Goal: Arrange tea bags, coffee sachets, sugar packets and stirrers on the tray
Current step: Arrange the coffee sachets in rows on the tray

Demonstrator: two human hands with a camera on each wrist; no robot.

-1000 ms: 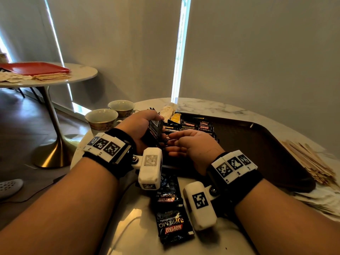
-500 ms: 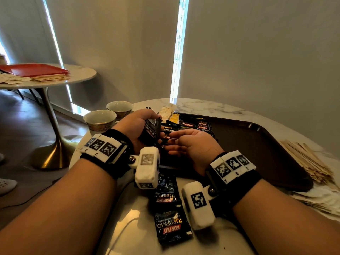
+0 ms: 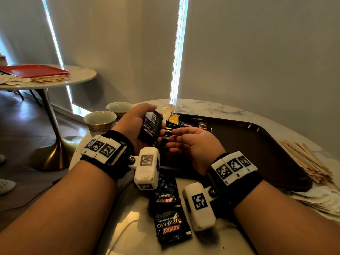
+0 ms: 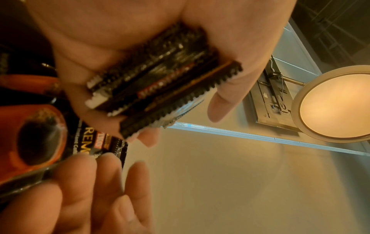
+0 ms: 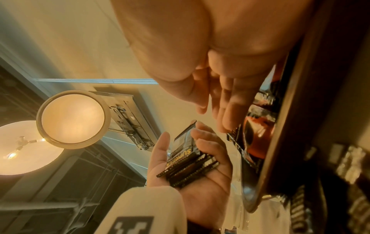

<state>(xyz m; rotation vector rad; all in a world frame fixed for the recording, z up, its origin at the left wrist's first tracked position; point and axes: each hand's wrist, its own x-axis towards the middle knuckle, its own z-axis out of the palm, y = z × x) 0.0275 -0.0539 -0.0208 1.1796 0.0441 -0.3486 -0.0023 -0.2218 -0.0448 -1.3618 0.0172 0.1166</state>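
My left hand (image 3: 132, 124) grips a stack of several black Kopiko coffee sachets (image 3: 151, 128) upright over the near left corner of the brown tray (image 3: 261, 144); the stack's serrated edges (image 4: 160, 82) fill the left wrist view. My right hand (image 3: 191, 142) lies just right of it with straight fingers (image 5: 226, 114) touching a sachet with an orange cup picture (image 5: 255, 136) on the tray. More sachets (image 3: 196, 124) lie in the tray's far left part, beside beige packets (image 3: 167, 111). Wooden stirrers (image 3: 305, 161) lie to the right of the tray.
Two more Kopiko sachets (image 3: 170, 212) lie on the marble table below my wrists. Two cups (image 3: 100, 120) stand at the table's left edge. White paper packets (image 3: 320, 199) are piled at the near right. Another table with a red tray (image 3: 33, 70) stands far left.
My left hand has tipped the stack back a little, so its barcode face shows more. The right hand has stayed almost in place.
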